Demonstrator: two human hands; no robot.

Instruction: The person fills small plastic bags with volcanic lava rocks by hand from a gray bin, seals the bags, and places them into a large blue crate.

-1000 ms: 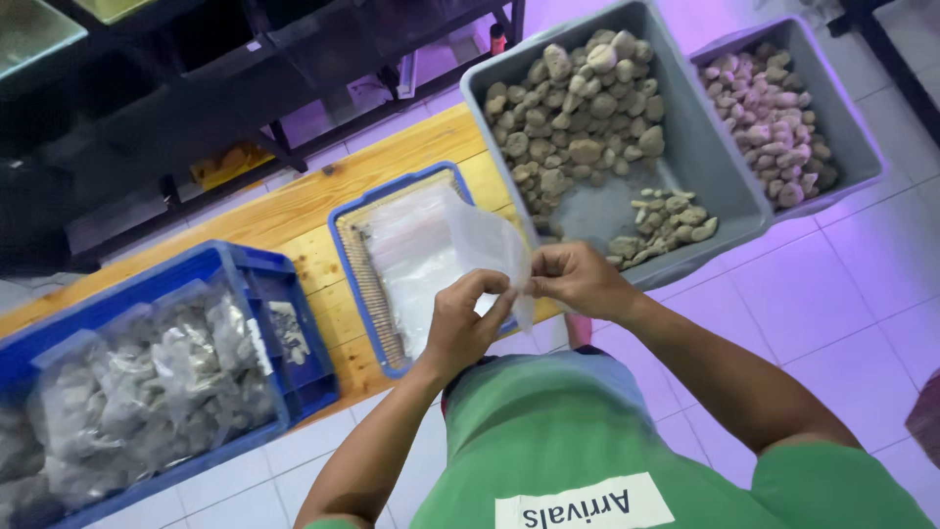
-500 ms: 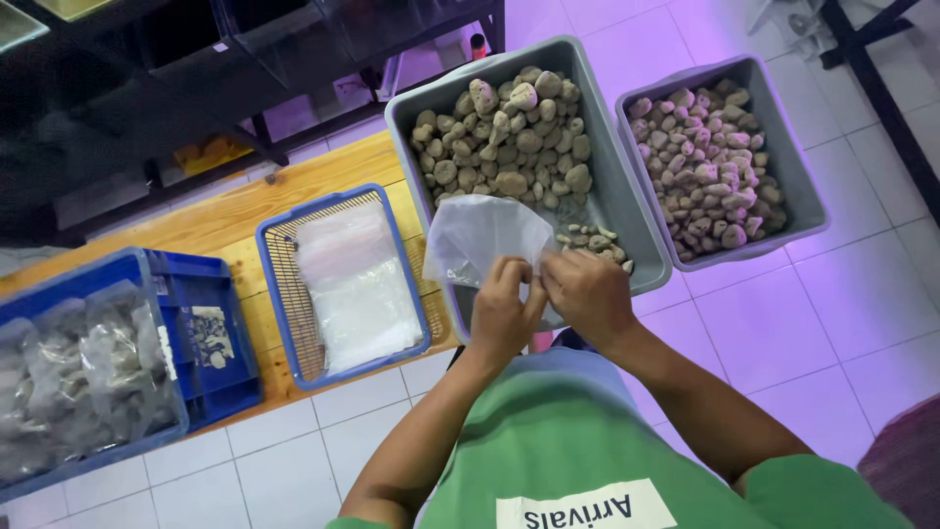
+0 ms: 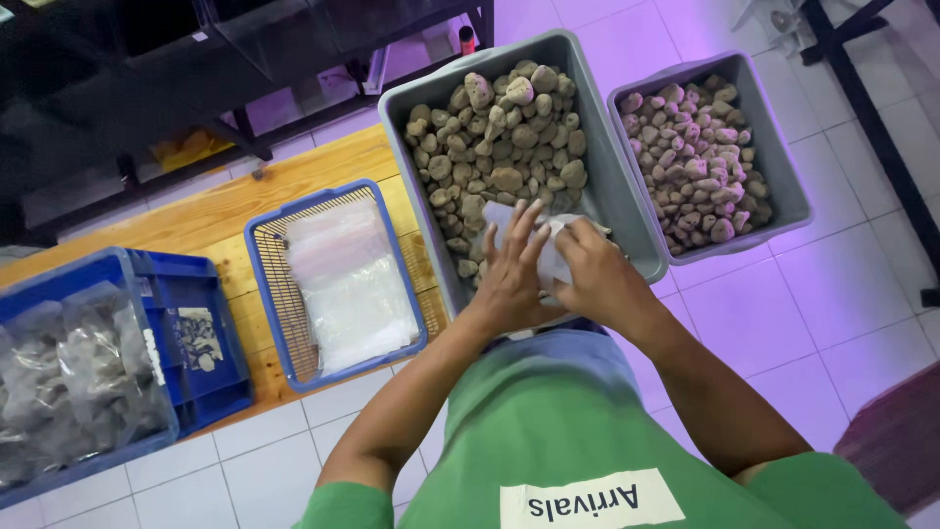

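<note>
Clear plastic, the bag sits between your hands over the near end of the grey bin of stones. Left hand and right hand both pinch it; rub its mouth apart, holding it low over the stones.

Grey tubs, two: a larger tub filled with brownish stones too many to count, and a smaller tub of pinkish-lit stones, likewise uncountable. Blue containers, two: one wire basket holding a stack of clear plastic bags, number not discernible, and one solid crate with filled bags. Hands, two, sharing one clear bag.
</note>
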